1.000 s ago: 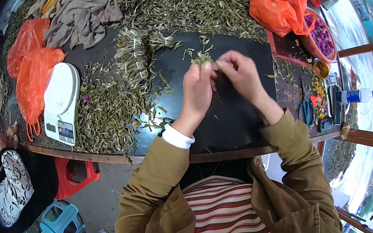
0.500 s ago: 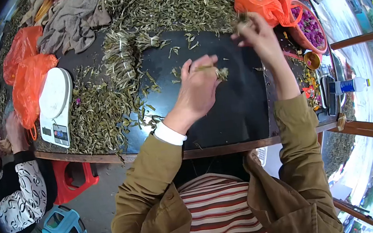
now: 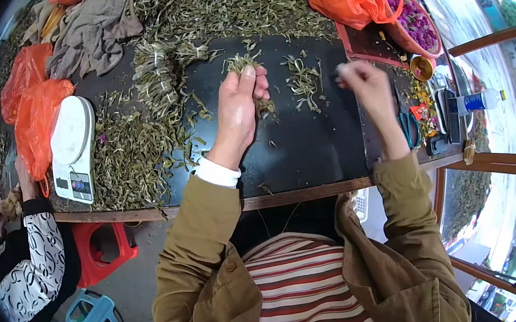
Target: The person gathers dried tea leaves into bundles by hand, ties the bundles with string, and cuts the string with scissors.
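My left hand [image 3: 239, 105] is closed around a bunch of dried leaves [image 3: 242, 64], whose tips stick out above the thumb, over the black table surface [image 3: 308, 148]. A few leaf ends also show below the fingers. To the right, my right hand [image 3: 366, 85] hovers apart from the bunch. Its fingers are curled together and slightly blurred, and what they pinch, if anything, cannot be made out. Between the hands lies a small loose pile of dried leaves [image 3: 305, 84]. Tied leaf bundles [image 3: 157, 76] are stacked beyond my left hand.
A white scale [image 3: 73, 136] stands left, beside loose leaves [image 3: 130, 155] and orange bags [image 3: 40, 118]. A large leaf heap [image 3: 230, 2] covers the back. Right are a basket of purple flowers [image 3: 416, 23], scissors [image 3: 409, 128] and a bottle [image 3: 477, 101]. Another person's sleeve [image 3: 45, 254] shows left.
My left hand has moved left and turned more upright with the leaves in it. My right hand has come down toward me, and a loose leaf pile now shows between the hands.
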The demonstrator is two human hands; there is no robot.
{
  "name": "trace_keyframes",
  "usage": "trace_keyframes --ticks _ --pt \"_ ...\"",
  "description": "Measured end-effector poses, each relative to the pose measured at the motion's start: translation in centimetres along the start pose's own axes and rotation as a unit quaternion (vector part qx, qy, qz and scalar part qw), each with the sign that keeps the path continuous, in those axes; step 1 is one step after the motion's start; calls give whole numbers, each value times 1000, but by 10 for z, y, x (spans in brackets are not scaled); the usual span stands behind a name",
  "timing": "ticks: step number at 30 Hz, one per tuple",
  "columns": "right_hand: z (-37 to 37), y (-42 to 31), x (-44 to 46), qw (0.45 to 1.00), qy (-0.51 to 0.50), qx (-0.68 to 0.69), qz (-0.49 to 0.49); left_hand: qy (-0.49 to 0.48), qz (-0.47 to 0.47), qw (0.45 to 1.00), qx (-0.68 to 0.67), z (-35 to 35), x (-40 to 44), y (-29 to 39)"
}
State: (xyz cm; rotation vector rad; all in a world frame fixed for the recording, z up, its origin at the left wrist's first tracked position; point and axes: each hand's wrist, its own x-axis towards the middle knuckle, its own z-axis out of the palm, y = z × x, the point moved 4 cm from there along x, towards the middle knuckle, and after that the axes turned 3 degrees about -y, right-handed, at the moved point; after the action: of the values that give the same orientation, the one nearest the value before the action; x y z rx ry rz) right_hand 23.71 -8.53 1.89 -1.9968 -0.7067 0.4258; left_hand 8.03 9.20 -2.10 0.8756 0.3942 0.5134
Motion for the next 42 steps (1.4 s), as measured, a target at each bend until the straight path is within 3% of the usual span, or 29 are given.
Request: trace_keyframes --ticks 2,3,5,6,7,9,12,13,14,15,16,17,19,20,22,23,25,27,32,35,38,42 --pt "6 8 4 982 -15 -186 -20 -27 -38 997 -58 1 2 -3" --pt "8 5 8 992 -16 -123 -23 -25 -36 997 -60 1 4 -3" --pt "24 -10 7 998 -22 -54 -15 -119 -80 977 -160 8 0 -6" --pt "43 -29 7 984 -94 151 8 -171 -102 958 -207 13 -1 -6" --pt "62 -43 5 923 -159 350 28 -222 -125 934 -251 19 -2 -4" --pt "94 -43 -5 862 -231 442 85 -247 -149 922 -260 18 0 1" --pt "102 -27 -13 836 -219 493 104 -294 -197 881 -314 13 -4 3" --pt "96 -24 -13 882 -194 419 98 -287 -198 881 -320 12 -6 0" --pt "86 -21 -14 921 -166 341 91 -237 -160 945 -161 9 -6 -6" --pt "79 -23 -16 921 -165 340 97 -183 -118 976 5 8 -4 -10" --pt "70 -28 -16 951 -170 246 81 -125 -70 975 172 8 -2 -11" --pt "62 -31 -14 971 -175 150 60 -63 -14 940 334 7 1 -6" --pt "53 -22 -5 979 -142 -57 -139 -50 45 942 330 10 5 -1" --pt "53 -17 5 978 -143 -57 -143 -39 98 940 324 10 5 2" --pt "38 -12 25 966 76 -157 -190 -20 198 930 310 12 2 7" --pt "40 -9 31 967 80 -155 -188 -24 197 929 312 14 0 7" --pt "49 -5 46 957 71 -222 -173 -11 86 984 157 14 -2 1" --pt "55 -5 55 942 61 -289 -158 4 -29 1000 -4 16 -2 -4" --pt "22 -30 42 975 155 -115 -106 -38 -84 994 -54 18 -3 -6" --pt "15 -17 34 980 159 -96 -78 -41 -106 993 -43 19 -4 -6" --pt "23 -8 28 987 134 -77 -50 -16 -126 991 -42 10 -9 -9" --pt "31 -14 2 995 -21 -96 -2 -23 -126 991 -28 16 -5 -6"
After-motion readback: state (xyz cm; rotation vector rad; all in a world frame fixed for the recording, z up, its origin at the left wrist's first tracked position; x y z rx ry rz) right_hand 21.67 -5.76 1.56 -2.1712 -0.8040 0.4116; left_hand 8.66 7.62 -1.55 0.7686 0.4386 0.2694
